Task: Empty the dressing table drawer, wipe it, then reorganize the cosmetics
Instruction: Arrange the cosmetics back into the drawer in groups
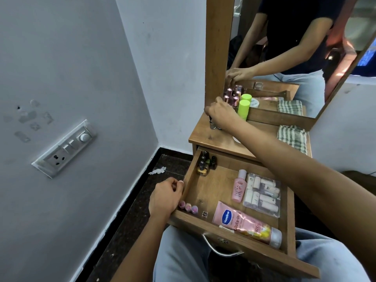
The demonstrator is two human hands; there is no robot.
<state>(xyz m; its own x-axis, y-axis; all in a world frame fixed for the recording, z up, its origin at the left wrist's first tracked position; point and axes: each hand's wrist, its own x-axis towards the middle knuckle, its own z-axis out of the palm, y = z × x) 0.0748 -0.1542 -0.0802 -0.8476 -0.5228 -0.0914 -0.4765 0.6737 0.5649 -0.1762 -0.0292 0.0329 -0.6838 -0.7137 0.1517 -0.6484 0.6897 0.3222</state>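
Note:
The wooden drawer point(215, 190) stands pulled out over my lap. Inside lie a pink Vaseline tube point(244, 222), a small pink bottle point(239, 189), a clear pouch of small tubes point(262, 195), dark nail polish bottles point(205, 162) at the back left and three small pink-capped items point(188, 206) at the front left. My left hand point(164, 197) grips the drawer's left wall. My right hand point(220, 113) reaches to the tabletop and pinches a small dark bottle with a silver base point(212, 124). Pink-capped lipsticks point(234, 98) and a lime-green bottle point(243, 109) stand beside it.
A striped cloth point(293, 138) lies on the tabletop at the right. The mirror point(295, 53) rises behind the table. A wall with a switch panel point(65, 148) is on the left. A crumpled white scrap point(157, 170) lies on the dark floor. The drawer's metal handle point(219, 249) hangs near my knees.

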